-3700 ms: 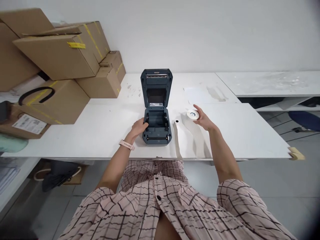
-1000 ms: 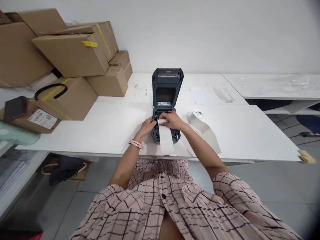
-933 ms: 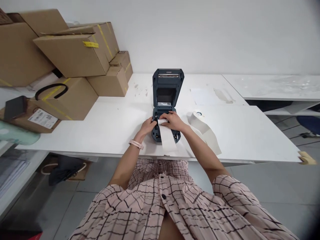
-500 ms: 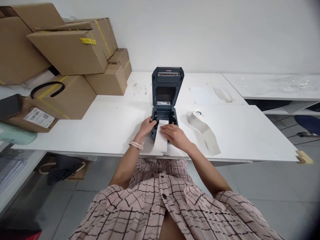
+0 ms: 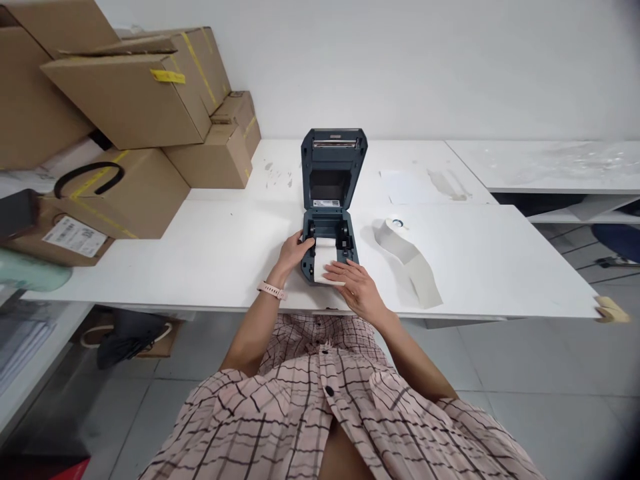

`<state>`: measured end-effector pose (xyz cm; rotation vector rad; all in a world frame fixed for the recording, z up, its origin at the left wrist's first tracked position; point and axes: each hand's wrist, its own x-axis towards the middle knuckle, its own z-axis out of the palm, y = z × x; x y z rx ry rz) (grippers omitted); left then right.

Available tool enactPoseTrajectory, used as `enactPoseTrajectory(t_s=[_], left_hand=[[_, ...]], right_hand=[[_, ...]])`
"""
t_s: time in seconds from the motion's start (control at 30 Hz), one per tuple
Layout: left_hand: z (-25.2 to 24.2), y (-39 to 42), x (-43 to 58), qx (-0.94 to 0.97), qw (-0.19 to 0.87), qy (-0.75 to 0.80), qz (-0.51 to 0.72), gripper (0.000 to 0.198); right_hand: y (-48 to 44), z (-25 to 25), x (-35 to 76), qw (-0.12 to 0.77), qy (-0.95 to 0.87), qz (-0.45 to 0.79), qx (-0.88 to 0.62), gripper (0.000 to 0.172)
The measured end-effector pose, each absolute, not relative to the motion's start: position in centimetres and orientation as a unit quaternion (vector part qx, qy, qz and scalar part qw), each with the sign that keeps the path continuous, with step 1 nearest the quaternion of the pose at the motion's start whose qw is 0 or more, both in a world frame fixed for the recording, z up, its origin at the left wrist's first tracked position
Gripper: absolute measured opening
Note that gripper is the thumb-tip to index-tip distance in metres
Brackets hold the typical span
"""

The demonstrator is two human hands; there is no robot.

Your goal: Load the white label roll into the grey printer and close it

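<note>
Table (image 5: 215, 247) spans mid-frame, cartons (image 5: 125, 100) upper left. At centre an open printer (image 5: 327, 217) stands between left hand (image 5: 293, 253), grasping its side, and right hand (image 5: 359, 290). Loose paper (image 5: 409, 259) curls centre-right; right hand partly covers the printer's white strip (image 5: 326, 257), grip unclear.

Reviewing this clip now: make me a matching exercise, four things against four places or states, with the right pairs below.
1. left hand
2. right hand
3. lid
4. loose strip

A. on the table, to the right of the printer
B. raised open
C. at the printer's left side
D. touching the white paper

Pairs: 1-C, 2-D, 3-B, 4-A
</note>
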<state>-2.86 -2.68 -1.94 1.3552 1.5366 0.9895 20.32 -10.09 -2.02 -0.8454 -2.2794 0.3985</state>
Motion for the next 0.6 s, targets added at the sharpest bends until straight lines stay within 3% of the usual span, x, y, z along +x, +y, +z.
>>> enactPoseTrajectory(t_s=[0.6], left_hand=[[-1.6,-2.8,-2.7,0.533,0.427,0.620,0.386,0.054]], right_hand=[[-10.8,-1.1,21.8,0.337,-0.865,0.197,-0.316,0.033]])
